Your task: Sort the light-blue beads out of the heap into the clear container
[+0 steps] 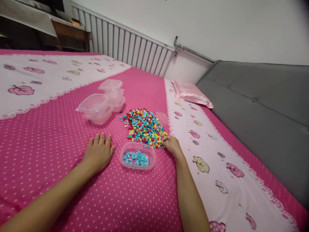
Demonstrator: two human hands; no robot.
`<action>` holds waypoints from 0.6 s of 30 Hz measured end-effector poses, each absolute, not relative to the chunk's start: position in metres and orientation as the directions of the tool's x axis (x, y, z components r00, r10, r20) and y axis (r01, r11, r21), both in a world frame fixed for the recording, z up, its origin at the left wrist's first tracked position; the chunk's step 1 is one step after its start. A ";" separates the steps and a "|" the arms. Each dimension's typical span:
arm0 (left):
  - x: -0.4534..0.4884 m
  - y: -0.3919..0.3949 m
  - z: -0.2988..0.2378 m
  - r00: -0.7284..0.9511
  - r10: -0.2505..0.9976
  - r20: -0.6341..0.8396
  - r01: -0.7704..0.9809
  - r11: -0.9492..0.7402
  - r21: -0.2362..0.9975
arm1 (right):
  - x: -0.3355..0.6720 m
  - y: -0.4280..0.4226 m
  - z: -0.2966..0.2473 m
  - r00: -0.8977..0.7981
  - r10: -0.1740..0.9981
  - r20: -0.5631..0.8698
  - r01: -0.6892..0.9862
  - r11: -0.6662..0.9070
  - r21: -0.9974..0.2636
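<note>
My left hand [99, 151] lies flat on the pink dotted bedspread with its fingers spread, holding nothing. To its right stands an open clear plastic container [152, 162] with many light-blue toy bricks [135, 158] in it. Behind this container spreads a loose pile of small toy bricks [145, 125] in red, yellow, blue, green and other colours. My right hand [170, 144] is at the near right edge of the pile, thumb and fingertips drawn together among the bricks. Whatever is between those fingertips is too small to make out.
Stacked clear plastic containers [96, 106] stand left of the pile. A clear flat lid [162, 118] lies at the pile's right side. Farther back are a pink pillow [190, 93], a grey headboard [256, 96] and a white radiator [125, 42] along the wall.
</note>
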State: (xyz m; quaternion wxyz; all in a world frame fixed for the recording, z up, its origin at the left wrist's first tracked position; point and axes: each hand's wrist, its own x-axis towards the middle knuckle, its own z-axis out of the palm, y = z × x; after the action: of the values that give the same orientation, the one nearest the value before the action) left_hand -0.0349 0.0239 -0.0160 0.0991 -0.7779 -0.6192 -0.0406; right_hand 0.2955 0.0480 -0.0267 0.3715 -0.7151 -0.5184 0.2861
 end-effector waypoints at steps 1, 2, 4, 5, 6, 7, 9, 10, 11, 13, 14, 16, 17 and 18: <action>-0.035 0.024 -0.016 0.230 0.956 0.185 0.971 -0.213 -0.105 | 0.295 0.047 -0.027 0.306 0.951 -0.042 0.479 -0.192 -0.856; -0.035 0.024 -0.016 0.227 0.956 0.183 0.972 -0.212 -0.102 | 0.294 0.047 -0.027 0.309 0.949 -0.057 0.439 -0.195 -0.877; -0.035 0.024 -0.016 0.221 0.959 0.178 0.974 -0.208 -0.091 | 0.291 0.044 -0.023 0.304 0.949 -0.088 0.340 -0.195 -0.920; -0.035 0.024 -0.016 0.221 0.960 0.175 0.974 -0.208 -0.089 | 0.289 0.043 -0.020 0.293 0.950 -0.113 0.258 -0.193 -0.947; -0.035 0.024 -0.016 0.219 0.960 0.171 0.974 -0.207 -0.090 | 0.288 0.041 -0.016 0.274 0.950 -0.147 0.138 -0.190 -0.972; -0.034 0.024 -0.016 0.220 0.961 0.168 0.974 -0.207 -0.093 | 0.288 0.040 -0.011 0.246 0.952 -0.185 -0.009 -0.188 -0.982; -0.034 0.023 -0.015 0.222 0.962 0.157 0.973 -0.207 -0.104 | 0.287 0.039 -0.001 0.162 0.955 -0.250 -0.321 -0.188 -0.928; -0.034 0.023 -0.014 0.220 0.964 0.151 0.973 -0.205 -0.108 | 0.288 0.039 0.004 0.120 0.955 -0.273 -0.448 -0.193 -0.873; -0.033 0.023 -0.013 0.216 0.965 0.148 0.973 -0.201 -0.110 | 0.288 0.039 0.008 0.075 0.953 -0.294 -0.557 -0.204 -0.805; -0.033 0.022 -0.013 0.212 0.966 0.146 0.974 -0.198 -0.108 | 0.287 0.039 0.015 0.001 0.945 -0.326 -0.713 -0.228 -0.663; -0.033 0.022 -0.013 0.212 0.966 0.148 0.975 -0.198 -0.103 | 0.285 0.039 0.018 -0.017 0.941 -0.337 -0.760 -0.231 -0.607; -0.033 0.023 -0.014 0.215 0.964 0.158 0.975 -0.202 -0.096 | 0.280 0.038 0.023 -0.021 0.938 -0.347 -0.818 -0.216 -0.533; -0.033 0.023 -0.015 0.216 0.963 0.162 0.975 -0.203 -0.092 | 0.277 0.036 0.025 -0.016 0.938 -0.346 -0.837 -0.202 -0.508; -0.034 0.023 -0.016 0.217 0.962 0.164 0.975 -0.204 -0.088 | 0.274 0.034 0.028 -0.010 0.939 -0.343 -0.850 -0.189 -0.492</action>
State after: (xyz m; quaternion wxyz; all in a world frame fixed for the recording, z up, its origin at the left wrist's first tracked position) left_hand -0.0339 0.0234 -0.0157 0.0862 -0.7752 -0.6248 -0.0366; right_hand 0.2738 0.0345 0.0279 0.6326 -0.3077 -0.0726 0.7070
